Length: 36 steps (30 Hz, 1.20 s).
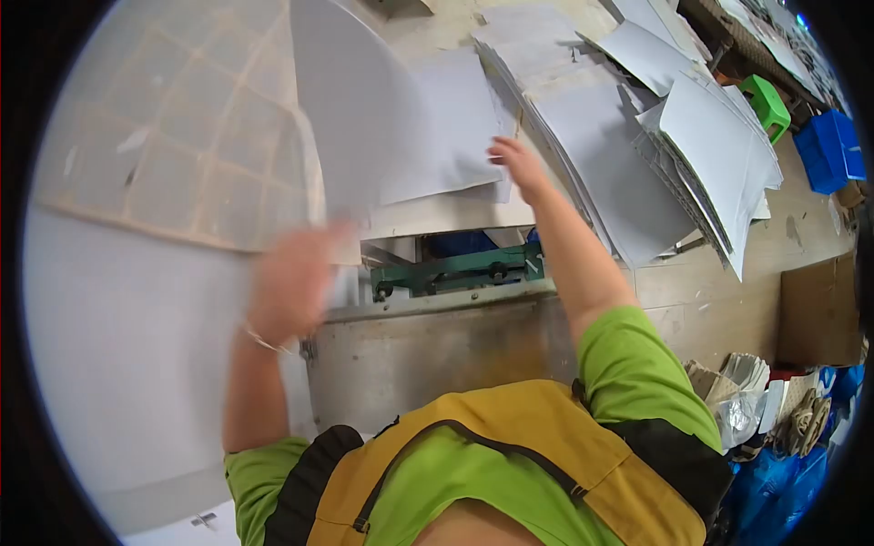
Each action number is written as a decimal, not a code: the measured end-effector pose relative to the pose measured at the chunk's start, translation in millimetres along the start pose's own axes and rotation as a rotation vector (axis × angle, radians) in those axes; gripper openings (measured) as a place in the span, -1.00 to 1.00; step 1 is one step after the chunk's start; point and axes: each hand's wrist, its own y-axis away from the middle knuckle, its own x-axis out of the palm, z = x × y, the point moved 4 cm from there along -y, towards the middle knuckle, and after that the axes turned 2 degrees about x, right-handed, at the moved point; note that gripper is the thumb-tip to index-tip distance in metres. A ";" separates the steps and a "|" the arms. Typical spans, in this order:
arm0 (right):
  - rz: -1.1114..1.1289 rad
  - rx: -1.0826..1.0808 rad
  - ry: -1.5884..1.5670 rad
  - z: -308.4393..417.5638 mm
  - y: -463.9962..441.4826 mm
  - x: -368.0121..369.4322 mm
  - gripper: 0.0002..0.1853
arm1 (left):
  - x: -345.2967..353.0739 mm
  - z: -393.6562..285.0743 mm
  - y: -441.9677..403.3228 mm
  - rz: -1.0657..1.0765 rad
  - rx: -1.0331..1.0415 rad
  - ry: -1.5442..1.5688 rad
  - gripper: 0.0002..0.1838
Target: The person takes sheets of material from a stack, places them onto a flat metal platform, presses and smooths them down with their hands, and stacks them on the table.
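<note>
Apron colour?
The apron is mustard yellow with black trim; it shows best in the head view, the only one.

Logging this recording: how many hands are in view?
2: the left hand, blurred, by a curved white sheet; the right hand, near the right edge of a flat white sheet.

the sheets (442, 127) are white, the panel (177, 118) pale with a tan grid, the apron (537, 420) mustard, the stool (767, 107) green.

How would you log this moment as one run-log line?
left hand: blurred, at curved white sheet, grip unclear | right hand: open, near flat white sheet | between arms: green metal frame
</note>
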 end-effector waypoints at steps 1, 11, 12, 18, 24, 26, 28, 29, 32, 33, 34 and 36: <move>-0.082 -0.032 -0.127 5.5 14.7 -13.7 -0.56 | 17.8 -34.2 16.9 0.081 -0.092 0.342 -0.46; -0.065 -0.689 1.319 -22.7 284.6 47.3 -0.51 | 163.9 -251.6 139.4 1.017 -0.183 1.429 -0.46; -0.039 -0.622 1.387 -38.0 298.1 53.8 -0.47 | 161.8 -240.8 135.2 0.613 -0.136 1.227 -0.52; 0.052 -0.286 1.532 -43.1 350.9 74.8 -0.39 | 205.1 -145.6 166.0 0.150 -0.633 0.184 -0.28; -0.074 -0.250 1.578 -57.9 357.7 79.0 -0.38 | 202.3 -155.4 177.3 0.264 -0.628 0.173 -0.25; -0.086 -0.225 1.573 -62.0 360.0 85.6 -0.38 | 202.4 -149.8 179.2 0.277 -0.600 0.170 -0.25; -0.110 -0.163 1.606 -58.9 349.7 89.6 -0.36 | 203.9 -140.3 173.2 0.291 -0.590 0.179 -0.24; -0.119 -0.138 1.628 -55.7 345.8 91.7 -0.35 | 204.3 -138.2 170.3 0.292 -0.592 0.183 -0.24; -0.153 -0.104 1.626 -60.9 341.9 97.1 -0.34 | 206.0 -140.0 168.4 0.297 -0.616 0.172 -0.24; -0.172 -0.087 1.620 -62.1 340.7 98.3 -0.33 | 206.9 -139.1 168.3 0.302 -0.625 0.164 -0.24; -0.176 -0.085 1.623 -62.2 337.8 99.1 -0.33 | 207.9 -136.3 166.6 0.300 -0.622 0.166 -0.24; -0.192 -0.095 1.615 -64.1 336.8 98.8 -0.33 | 211.1 -131.1 165.1 0.298 -0.627 0.172 -0.23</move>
